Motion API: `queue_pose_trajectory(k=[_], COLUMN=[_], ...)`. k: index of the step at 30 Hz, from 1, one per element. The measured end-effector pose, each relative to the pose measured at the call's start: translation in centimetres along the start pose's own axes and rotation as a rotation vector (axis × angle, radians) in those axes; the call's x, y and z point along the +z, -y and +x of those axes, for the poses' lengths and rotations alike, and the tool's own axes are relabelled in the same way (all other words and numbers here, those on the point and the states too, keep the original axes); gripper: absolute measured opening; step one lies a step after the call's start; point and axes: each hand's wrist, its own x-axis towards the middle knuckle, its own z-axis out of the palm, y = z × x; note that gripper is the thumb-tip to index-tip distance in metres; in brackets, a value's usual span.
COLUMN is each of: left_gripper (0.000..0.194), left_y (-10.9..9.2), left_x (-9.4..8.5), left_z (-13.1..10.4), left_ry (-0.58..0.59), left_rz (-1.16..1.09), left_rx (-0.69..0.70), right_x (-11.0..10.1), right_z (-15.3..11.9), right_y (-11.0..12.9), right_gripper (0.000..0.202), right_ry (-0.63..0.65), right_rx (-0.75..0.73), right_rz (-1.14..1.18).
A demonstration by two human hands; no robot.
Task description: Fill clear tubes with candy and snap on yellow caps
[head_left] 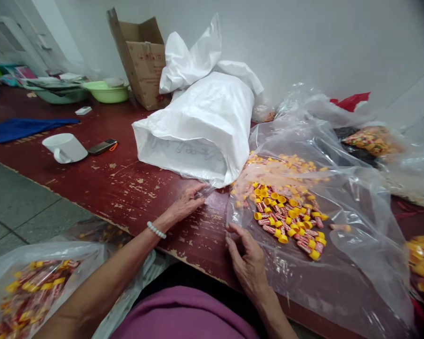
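My left hand (188, 203), with a beaded bracelet (156, 230) on its wrist, reaches over the worn red table just below the mouth of a white woven sack (212, 117). Its fingers are stretched and apart; a thin clear film shines near the fingertips. My right hand (249, 259) has thumb and forefinger apart at the near left edge of a large clear plastic bag (360, 197). In and under that bag lie many small red-and-white tubes with yellow caps (291, 214). The sack lies on its side, its open mouth facing me.
A white mug (65, 148), a dark phone-like device (101, 147) and a blue cloth (28, 128) lie on the left. Behind stand a cardboard box (144, 70) and a green basin (106, 92). Another bag of capped tubes (38, 292) is below the table edge.
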Motion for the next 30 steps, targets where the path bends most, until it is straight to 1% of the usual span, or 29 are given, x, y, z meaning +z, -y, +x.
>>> queue_pose_trajectory(k=[3, 5, 8, 11, 13, 15, 16, 18, 19, 21, 23, 24, 26, 28, 30], left_gripper=[0.044, 0.039, 0.036, 0.040, 0.040, 0.033, 0.027, 0.018, 0.016, 0.015, 0.017, 0.018, 0.019, 0.022, 0.025], left_y=[-1.8, -2.7, -3.3, -3.4, -3.3, -3.3, -3.3, -3.2, -3.1, -2.8, -2.5, -2.4, -2.2, -2.1, -2.0], left_x=[1.0, 1.8, 3.0, 3.6, 3.4, 2.9, 2.5, 1.6, 1.2, 0.5, 0.0, -0.2, -0.4, -0.6, -0.5], left_z=[-3.0, -4.4, -5.4, -5.9, -6.1, -6.4, -6.6, -6.9, -7.0, -7.2, -7.2, -7.3, -7.4, -7.8, -8.4], left_ry=[0.097, 0.133, 0.153, 0.175, 0.152, 0.063, 0.012, -0.067, -0.088, -0.108, -0.098, -0.089, -0.069, -0.018, 0.090], left_rz=[-0.206, -0.285, -0.371, -0.437, -0.442, -0.370, -0.309, -0.175, -0.120, -0.054, -0.034, -0.031, -0.007, 0.078, 0.226], left_rx=[-0.032, -0.013, 0.016, -0.053, -0.134, -0.185, -0.189, -0.166, -0.146, -0.119, -0.114, -0.109, -0.057, 0.050, 0.132], right_x=[0.9, 1.5, 2.2, 2.5, 2.4, 1.8, 1.5, 0.8, 0.6, 0.6, 1.4, 1.9, 3.4, 4.8, 6.1], right_z=[0.6, 1.5, 2.9, 3.6, 3.8, 3.8, 3.9, 4.4, 4.9, 6.3, 8.2, 9.3, 11.5, 13.3, 14.4], right_y=[2.0, 3.2, 3.9, 3.5, 3.3, 3.2, 3.2, 3.3, 3.2, 3.0, 2.5, 2.2, 1.6, 1.0, 0.7], right_gripper=[0.049, 0.056, 0.046, 0.038, 0.033, 0.028, 0.028, 0.028, 0.029, 0.033, 0.038, 0.039, 0.036, 0.035, 0.042], right_ry=[-0.029, -0.038, -0.034, -0.019, -0.056, -0.126, -0.155, -0.178, -0.173, -0.151, -0.101, -0.059, 0.040, 0.094, 0.094], right_rx=[0.107, 0.175, 0.275, 0.405, 0.408, 0.354, 0.331, 0.299, 0.270, 0.180, 0.111, 0.113, 0.182, 0.258, 0.310], right_rz=[0.119, 0.188, 0.262, 0.469, 0.636, 0.732, 0.737, 0.661, 0.578, 0.335, 0.047, -0.084, -0.258, -0.335, -0.358])
